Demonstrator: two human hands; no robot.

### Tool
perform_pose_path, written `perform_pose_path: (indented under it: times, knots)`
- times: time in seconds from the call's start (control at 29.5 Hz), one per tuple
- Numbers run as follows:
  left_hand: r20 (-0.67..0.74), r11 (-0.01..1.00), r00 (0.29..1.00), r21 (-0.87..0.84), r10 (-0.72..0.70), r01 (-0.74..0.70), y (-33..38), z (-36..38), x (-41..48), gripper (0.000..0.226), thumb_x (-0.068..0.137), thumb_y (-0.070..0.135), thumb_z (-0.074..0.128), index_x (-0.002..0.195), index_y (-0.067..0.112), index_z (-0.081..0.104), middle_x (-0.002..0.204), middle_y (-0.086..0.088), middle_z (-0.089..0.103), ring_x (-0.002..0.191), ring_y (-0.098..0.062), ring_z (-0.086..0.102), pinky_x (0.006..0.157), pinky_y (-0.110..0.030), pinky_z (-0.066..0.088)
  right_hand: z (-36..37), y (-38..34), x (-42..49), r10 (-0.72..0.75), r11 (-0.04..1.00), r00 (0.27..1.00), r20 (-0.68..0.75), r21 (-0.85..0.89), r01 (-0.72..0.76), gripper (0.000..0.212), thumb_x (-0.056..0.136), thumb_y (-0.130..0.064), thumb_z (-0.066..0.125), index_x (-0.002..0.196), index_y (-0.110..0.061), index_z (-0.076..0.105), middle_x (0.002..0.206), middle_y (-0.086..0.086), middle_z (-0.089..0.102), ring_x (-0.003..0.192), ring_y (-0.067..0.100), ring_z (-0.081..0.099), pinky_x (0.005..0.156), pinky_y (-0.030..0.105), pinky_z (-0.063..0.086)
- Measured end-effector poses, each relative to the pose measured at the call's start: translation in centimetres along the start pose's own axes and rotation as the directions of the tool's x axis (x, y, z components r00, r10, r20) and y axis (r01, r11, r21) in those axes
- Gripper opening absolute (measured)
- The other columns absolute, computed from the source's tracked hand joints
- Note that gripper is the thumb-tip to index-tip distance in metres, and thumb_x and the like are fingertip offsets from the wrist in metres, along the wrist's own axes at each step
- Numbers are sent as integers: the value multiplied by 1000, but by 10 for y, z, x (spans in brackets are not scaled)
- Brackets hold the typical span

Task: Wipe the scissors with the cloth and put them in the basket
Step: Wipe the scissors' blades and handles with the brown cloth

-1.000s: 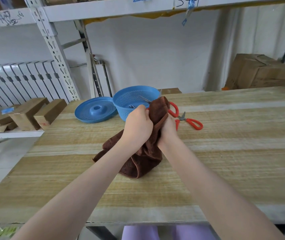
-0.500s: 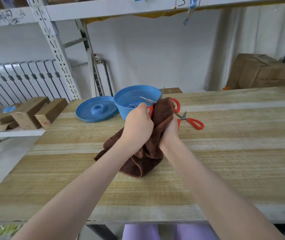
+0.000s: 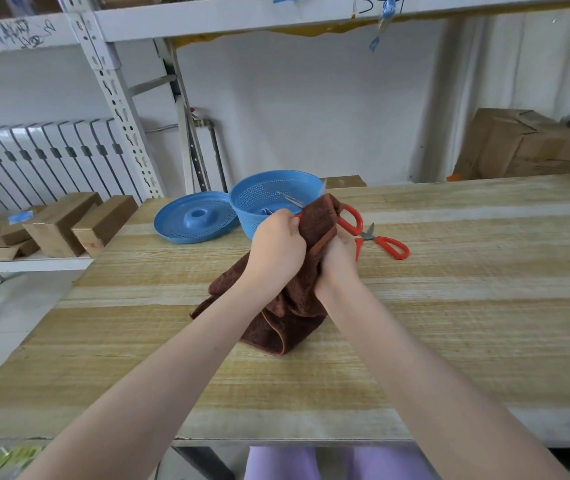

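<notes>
— Where are the red-handled metal scissors [image 3: 350, 219]?
— Bundled in the brown terry cloth [image 3: 297, 306], one loop poking out. They are just before the blue perforated plastic basket [image 3: 262, 192]. A second red pair [image 3: 385, 243] lies to the right, and a blue lid [image 3: 193, 218] to the left.
— And the hands?
— The left hand [image 3: 276, 247] and right hand [image 3: 339, 261] both clench the cloth around the scissors, above the wooden table [image 3: 449, 306].

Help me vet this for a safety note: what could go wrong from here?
1. The held scissors show a bare blade tip beyond the cloth, right by the left hand; a slip could nick a finger.
2. The right hand works close to a second pair of scissors lying on the table; a sweep might knock it.
</notes>
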State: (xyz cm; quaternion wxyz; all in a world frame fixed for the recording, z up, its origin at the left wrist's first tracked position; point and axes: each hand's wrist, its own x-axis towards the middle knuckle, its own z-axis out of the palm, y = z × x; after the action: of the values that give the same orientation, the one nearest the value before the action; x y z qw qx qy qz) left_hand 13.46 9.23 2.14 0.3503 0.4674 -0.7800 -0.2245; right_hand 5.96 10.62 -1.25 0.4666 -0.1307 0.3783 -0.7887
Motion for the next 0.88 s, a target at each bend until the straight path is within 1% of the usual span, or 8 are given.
perform_pose_path:
  times: [0.17,0.31,0.44,0.51,0.64,0.71,0.78,0.88]
  knots:
    - [-27,999,999,-22,30,-31,5,-3,2,26,100,9,35,75,9,42,68,0,45,70,-22,42,57,-31,20,4,-1,-2,12,1000,999,37,-7,-12,19,91,-4,59,76,-9,67,70,6,70,64,20,67,68,32,57]
    - [-25,992,994,66,107,-106,6,-3,0,20,95,3,36,76,8,41,66,0,43,67,-23,40,57,-31,17,11,-9,2,79,996,997,-7,40,-79,16,94,-14,56,82,-7,63,85,15,61,79,28,61,79,37,52]
    - [-19,1000,999,1,28,-28,1,-3,6,33,98,7,37,66,14,36,65,1,43,70,-23,42,59,-31,20,8,-3,3,17,999,1000,-21,46,-16,38,92,-4,54,56,-14,62,64,7,55,62,23,53,64,32,46]
    - [13,998,999,-47,-30,31,-4,-3,8,34,99,9,37,65,13,37,64,0,44,70,-23,43,61,-33,25,4,0,3,14,999,1000,20,41,-15,49,91,-1,51,46,-17,62,60,6,55,62,23,53,66,33,46]
    - [-40,985,994,-143,-102,96,-13,-7,8,34,102,15,35,68,14,42,68,-3,52,66,-23,50,61,-35,42,-14,-1,9,40,975,999,-16,-217,-42,37,88,-2,55,56,-16,69,56,0,63,58,18,60,60,26,52]
    - [-72,959,985,-248,-159,136,-17,-16,12,31,103,18,32,78,12,48,70,-3,55,62,-16,54,62,-31,49,-26,-7,15,87,905,995,-39,-415,-96,26,91,-2,54,70,-14,65,61,0,65,61,15,61,67,30,55]
    - [-41,931,977,-311,-211,189,-19,-21,13,30,104,19,32,84,11,52,69,-2,55,57,-12,53,56,-24,50,-33,-16,22,133,768,991,-30,-629,-122,24,93,0,50,77,-13,60,76,5,64,70,16,60,80,34,53]
    - [17,883,961,-389,-277,262,-20,-24,11,30,103,17,32,82,11,53,68,-3,56,55,-11,51,46,-16,47,-27,-30,25,85,525,996,8,-851,-38,23,91,4,42,84,-9,59,77,6,55,70,16,52,64,22,44]
